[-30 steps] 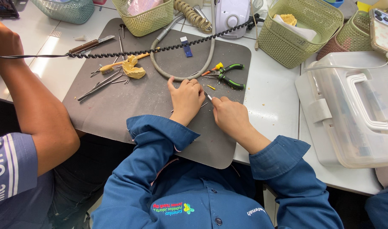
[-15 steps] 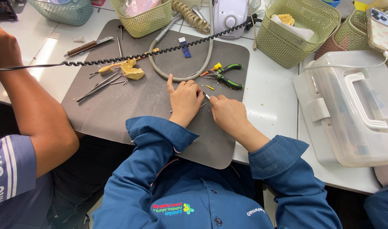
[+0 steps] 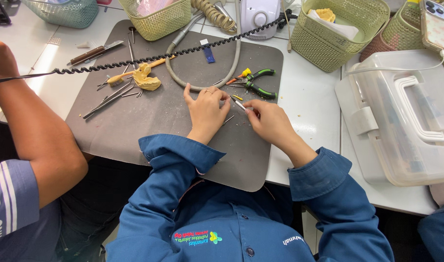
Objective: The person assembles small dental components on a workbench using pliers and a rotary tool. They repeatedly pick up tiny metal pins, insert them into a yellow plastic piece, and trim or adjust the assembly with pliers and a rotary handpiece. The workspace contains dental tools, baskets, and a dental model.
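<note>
Grey matting covers the part of the white table [image 3: 314, 104] where I work, and both my hands rest on this mat [image 3: 149, 121]. My right hand [image 3: 270, 121] pinches a thin silvery tool [image 3: 239, 105] between thumb and fingertips, the other fingers curled in; the tool slants up and to the left, out past my fingertips. Its far tip points toward my left hand [image 3: 207, 109], which lies just beside it, palm down, fingers bent and drawn together at the tips. Whether the left fingers grip anything I cannot tell; if there is a piece between them, it is too small to make out. The tool's tip sits in the narrow gap between the two hands, close to my left fingertips.

Just beyond my hands lie green-handled pliers [image 3: 258, 82] next to a small yellow-tipped piece. A grey hose [image 3: 183, 80] loops round on the mat behind my left hand, and a black coiled cord [image 3: 159, 55] runs across above it. Farther left are a yellow plaster cast [image 3: 147, 80] and several thin metal instruments [image 3: 108, 97]. To my right, well apart, stands a clear plastic box [image 3: 401, 116] with a handle. Another person's bare arm [image 3: 32, 126] reaches along the left edge.
</note>
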Motion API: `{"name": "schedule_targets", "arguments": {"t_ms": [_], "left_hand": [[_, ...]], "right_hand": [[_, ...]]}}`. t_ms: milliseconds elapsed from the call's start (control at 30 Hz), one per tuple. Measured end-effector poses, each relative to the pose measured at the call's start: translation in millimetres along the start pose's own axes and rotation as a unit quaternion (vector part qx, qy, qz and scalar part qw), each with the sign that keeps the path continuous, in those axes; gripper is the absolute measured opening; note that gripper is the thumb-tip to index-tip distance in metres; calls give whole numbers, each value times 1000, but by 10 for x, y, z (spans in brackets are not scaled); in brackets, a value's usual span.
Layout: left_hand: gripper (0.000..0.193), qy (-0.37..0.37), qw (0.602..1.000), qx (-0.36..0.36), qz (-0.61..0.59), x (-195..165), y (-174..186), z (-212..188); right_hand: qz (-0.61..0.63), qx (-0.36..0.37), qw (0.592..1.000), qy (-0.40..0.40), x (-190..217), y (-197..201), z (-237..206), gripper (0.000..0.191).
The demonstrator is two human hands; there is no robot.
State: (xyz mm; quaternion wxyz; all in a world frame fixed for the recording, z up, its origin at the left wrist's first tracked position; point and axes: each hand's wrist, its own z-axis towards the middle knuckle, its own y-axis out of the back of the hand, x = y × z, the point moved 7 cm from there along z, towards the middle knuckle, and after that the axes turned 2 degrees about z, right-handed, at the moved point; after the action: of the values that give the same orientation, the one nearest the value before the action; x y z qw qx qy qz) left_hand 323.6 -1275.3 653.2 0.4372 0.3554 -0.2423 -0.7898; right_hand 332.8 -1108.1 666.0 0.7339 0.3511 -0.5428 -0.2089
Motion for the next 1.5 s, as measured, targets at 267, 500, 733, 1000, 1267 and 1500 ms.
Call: {"name": "schedule_targets", "arguments": {"t_ms": [267, 500, 733, 1000, 1267, 1500], "left_hand": [[5, -28, 996, -42, -76, -88, 195, 102], [12, -144, 981, -69, -113, -246, 214, 101], [14, -173, 977, -71, -100, -285, 214, 72], [7, -158, 980, -80, -88, -250, 229, 144], [4, -139, 981, -49, -127, -195, 134, 181], [7, -136, 978, -18, -158, -192, 26, 195]], "right_hand": [[200, -58, 978, 21, 24, 73, 44, 29], [204, -65, 975, 60, -100, -16, 129, 19], [315, -18, 948, -49, -277, -87, 138, 21], [391, -12, 919, -49, -345, -138, 255, 14], [401, -4, 915, -42, -402, -161, 300, 9], [367, -23, 930, 22, -375, -105, 314, 6]]}}
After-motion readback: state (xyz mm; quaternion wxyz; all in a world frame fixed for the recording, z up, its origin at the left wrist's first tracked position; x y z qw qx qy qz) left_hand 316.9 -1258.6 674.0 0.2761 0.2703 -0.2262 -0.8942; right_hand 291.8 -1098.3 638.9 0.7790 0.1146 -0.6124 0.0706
